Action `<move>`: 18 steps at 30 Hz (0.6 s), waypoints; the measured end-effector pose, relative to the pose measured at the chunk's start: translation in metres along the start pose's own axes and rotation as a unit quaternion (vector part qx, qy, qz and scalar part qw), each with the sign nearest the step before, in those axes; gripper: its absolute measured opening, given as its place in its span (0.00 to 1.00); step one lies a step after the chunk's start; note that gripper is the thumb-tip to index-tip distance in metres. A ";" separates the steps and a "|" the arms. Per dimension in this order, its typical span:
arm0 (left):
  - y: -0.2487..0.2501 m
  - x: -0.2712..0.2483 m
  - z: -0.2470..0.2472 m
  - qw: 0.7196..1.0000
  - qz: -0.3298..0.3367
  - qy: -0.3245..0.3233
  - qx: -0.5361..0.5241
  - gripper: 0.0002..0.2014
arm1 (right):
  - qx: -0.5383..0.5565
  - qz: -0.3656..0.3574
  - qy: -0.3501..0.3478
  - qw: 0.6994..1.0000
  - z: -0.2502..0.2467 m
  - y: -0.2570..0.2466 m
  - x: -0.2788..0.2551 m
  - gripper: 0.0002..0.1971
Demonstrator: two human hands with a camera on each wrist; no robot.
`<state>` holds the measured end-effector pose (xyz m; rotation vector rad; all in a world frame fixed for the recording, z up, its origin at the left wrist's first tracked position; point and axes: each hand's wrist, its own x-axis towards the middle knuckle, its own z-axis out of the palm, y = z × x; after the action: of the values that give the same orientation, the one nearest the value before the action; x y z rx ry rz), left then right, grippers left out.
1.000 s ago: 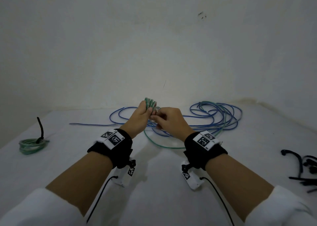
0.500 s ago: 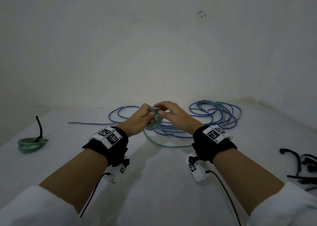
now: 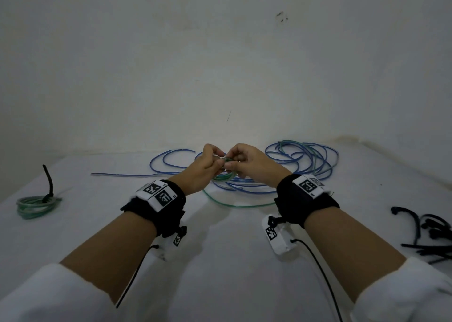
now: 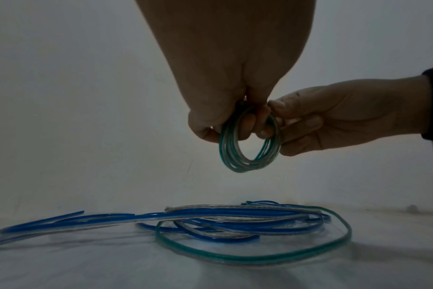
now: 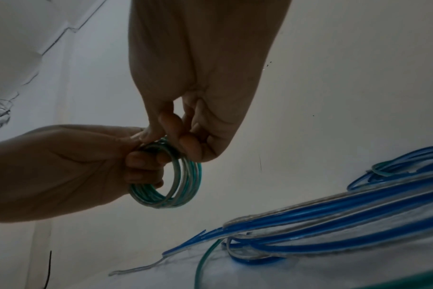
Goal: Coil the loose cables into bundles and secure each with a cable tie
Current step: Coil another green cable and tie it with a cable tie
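A small green cable coil hangs in the air above the white table, its loops upright. My left hand grips its top with fingers through the ring. My right hand pinches the same top from the other side. The coil's loose green tail trails in a curve on the table. Loose blue cables lie tangled behind and below the hands.
A finished green bundle with a black tie sticking up lies at the far left. Several black cable ties lie at the right edge. The white wall stands close behind the table.
The coil went from held up above the hands to hanging lower between them. My right hand shifted its hold to the coil's top. Both hands dropped slightly toward the table.
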<state>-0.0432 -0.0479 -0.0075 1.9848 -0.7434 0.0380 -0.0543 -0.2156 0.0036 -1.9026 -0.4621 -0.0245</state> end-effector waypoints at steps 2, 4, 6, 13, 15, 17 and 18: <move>0.000 0.003 0.001 1.000 0.004 -0.018 0.002 0.03 | 0.007 0.003 0.011 1.000 -0.003 -0.001 -0.003 0.07; 0.000 0.007 0.001 0.999 0.005 -0.050 0.021 0.07 | 0.009 0.004 0.024 1.000 -0.008 -0.002 -0.009 0.06; 0.003 0.011 0.004 0.995 0.005 -0.084 0.051 0.10 | 0.005 0.005 0.038 0.999 -0.017 -0.003 -0.016 0.07; 0.021 0.027 0.038 0.992 0.042 -0.119 0.024 0.12 | -0.002 -0.008 0.049 0.999 -0.057 -0.001 -0.046 0.04; 0.028 0.032 0.053 0.991 0.052 -0.124 0.029 0.12 | 0.003 0.003 0.059 0.998 -0.069 0.002 -0.057 0.04; 0.037 0.039 0.070 0.989 0.068 -0.119 0.062 0.13 | 0.022 0.016 0.074 0.997 -0.082 0.005 -0.071 0.04; 0.042 0.044 0.079 0.987 0.082 -0.114 0.074 0.13 | 0.027 0.021 0.083 0.996 -0.088 0.005 -0.080 0.03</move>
<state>-0.0510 -0.1470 -0.0017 2.0855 -1.0776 -0.0381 -0.1084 -0.3213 0.0138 -1.8399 -0.3068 -0.1410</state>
